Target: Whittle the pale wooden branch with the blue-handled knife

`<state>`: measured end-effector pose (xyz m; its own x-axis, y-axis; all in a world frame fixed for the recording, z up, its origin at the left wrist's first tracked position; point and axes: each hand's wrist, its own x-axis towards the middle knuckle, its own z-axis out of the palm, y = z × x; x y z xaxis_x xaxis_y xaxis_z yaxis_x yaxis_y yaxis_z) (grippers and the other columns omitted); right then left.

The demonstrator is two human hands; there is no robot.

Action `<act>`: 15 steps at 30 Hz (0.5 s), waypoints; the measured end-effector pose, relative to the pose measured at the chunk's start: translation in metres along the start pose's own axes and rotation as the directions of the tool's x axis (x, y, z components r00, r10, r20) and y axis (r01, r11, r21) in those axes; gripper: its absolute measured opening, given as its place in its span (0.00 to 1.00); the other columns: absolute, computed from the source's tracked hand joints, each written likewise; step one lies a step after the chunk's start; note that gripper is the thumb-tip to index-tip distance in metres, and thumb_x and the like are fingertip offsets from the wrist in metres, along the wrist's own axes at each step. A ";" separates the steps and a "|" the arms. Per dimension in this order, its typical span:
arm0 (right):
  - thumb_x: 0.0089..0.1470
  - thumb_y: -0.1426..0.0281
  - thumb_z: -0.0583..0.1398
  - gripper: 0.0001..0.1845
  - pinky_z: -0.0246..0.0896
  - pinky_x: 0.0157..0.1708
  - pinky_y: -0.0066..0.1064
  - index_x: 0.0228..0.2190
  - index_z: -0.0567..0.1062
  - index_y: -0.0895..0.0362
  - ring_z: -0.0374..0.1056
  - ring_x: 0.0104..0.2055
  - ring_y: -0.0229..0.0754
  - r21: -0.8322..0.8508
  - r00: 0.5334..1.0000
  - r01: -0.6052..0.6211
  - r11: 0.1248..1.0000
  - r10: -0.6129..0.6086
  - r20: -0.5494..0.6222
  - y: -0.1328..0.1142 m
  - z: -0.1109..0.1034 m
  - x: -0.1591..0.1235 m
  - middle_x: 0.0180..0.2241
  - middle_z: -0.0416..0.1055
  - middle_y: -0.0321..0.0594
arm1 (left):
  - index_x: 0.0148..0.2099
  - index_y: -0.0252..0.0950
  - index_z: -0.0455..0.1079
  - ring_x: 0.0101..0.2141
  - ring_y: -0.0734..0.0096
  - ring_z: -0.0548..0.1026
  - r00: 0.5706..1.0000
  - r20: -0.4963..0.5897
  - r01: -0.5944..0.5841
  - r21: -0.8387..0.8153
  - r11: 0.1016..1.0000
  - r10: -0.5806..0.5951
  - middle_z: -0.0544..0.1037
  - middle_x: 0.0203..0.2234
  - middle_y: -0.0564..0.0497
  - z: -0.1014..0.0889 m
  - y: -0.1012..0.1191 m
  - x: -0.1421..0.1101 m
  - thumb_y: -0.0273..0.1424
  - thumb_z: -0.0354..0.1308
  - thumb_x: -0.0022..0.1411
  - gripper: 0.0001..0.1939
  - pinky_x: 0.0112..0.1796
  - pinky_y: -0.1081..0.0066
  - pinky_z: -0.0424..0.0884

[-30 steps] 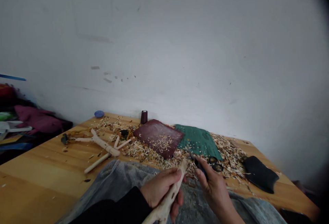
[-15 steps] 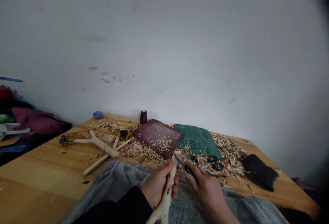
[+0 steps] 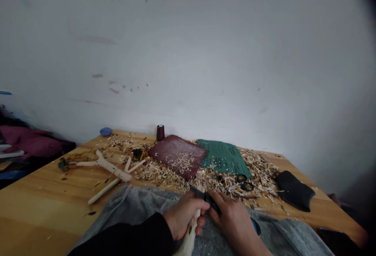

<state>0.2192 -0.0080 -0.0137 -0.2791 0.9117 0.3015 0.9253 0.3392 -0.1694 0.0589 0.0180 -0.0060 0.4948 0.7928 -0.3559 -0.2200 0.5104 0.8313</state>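
Observation:
My left hand [image 3: 185, 213] is closed around a peeled wooden branch [image 3: 190, 234], pale with dark knots, whose lower end runs out of the picture. In my right hand [image 3: 232, 217] is a knife [image 3: 197, 192] with a dark handle. Its blade lies across the branch's upper end, and my left thumb reaches to the knife near the handle. Both hands are close together above a grey cloth [image 3: 141, 201] strewn with bits of wood. The exact contact of the edge with the wood is hard to make out.
Wood shavings [image 3: 261, 170] cover much of the wooden table [image 3: 44, 209]. Among them lie a maroon sheet [image 3: 176, 154], a green sheet [image 3: 226, 158] and scissors [image 3: 243, 183]. Peeled forked branches [image 3: 113, 170] are at left, a black flat piece [image 3: 295, 189] at right, a thread spool [image 3: 160, 132] behind.
The knife has swung from beside the branch tip to across it, and my right hand has come nearer my left. My left thumb now reaches the knife. The view has shifted slightly right.

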 end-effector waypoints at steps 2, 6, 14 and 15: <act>0.51 0.79 0.58 0.26 0.66 0.39 0.31 0.52 0.70 0.54 0.74 0.40 0.45 0.003 0.999 -0.028 1.000 0.028 0.038 0.000 0.000 0.000 0.42 0.76 0.43 | 0.27 0.37 0.63 0.12 0.81 0.58 1.000 0.003 0.010 0.050 0.999 -0.010 0.64 0.15 0.61 0.002 0.000 0.001 0.37 0.63 0.42 0.14 0.10 0.78 0.54; 0.49 0.81 0.58 0.26 0.63 0.44 0.31 0.50 0.71 0.54 0.72 0.43 0.44 0.043 0.995 -0.047 0.998 0.043 0.092 0.001 0.001 0.000 0.42 0.75 0.42 | 0.29 0.38 0.61 0.11 0.83 0.56 1.000 -0.020 0.000 0.122 0.993 0.003 0.62 0.15 0.63 0.002 -0.003 0.003 0.49 0.64 0.43 0.22 0.10 0.79 0.54; 0.51 0.81 0.56 0.26 0.63 0.43 0.32 0.52 0.70 0.53 0.72 0.43 0.45 -0.031 0.988 -0.066 0.997 0.070 0.135 -0.004 0.001 0.002 0.42 0.74 0.44 | 0.28 0.39 0.58 0.11 0.84 0.55 0.999 -0.013 -0.046 0.202 0.978 0.050 0.60 0.15 0.64 0.000 -0.006 0.002 0.53 0.63 0.45 0.25 0.11 0.78 0.53; 0.51 0.81 0.56 0.27 0.64 0.43 0.32 0.52 0.69 0.53 0.72 0.43 0.45 -0.048 0.989 -0.065 0.997 0.071 0.132 -0.004 0.001 0.002 0.42 0.74 0.44 | 0.27 0.39 0.58 0.11 0.84 0.55 0.998 -0.006 -0.054 0.208 0.977 0.057 0.60 0.15 0.64 0.000 -0.006 0.002 0.53 0.63 0.45 0.25 0.11 0.78 0.53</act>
<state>0.2147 -0.0073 -0.0137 -0.2440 0.9561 0.1623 0.9527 0.2676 -0.1438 0.0614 0.0163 -0.0114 0.4765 0.8225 -0.3106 -0.0672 0.3863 0.9199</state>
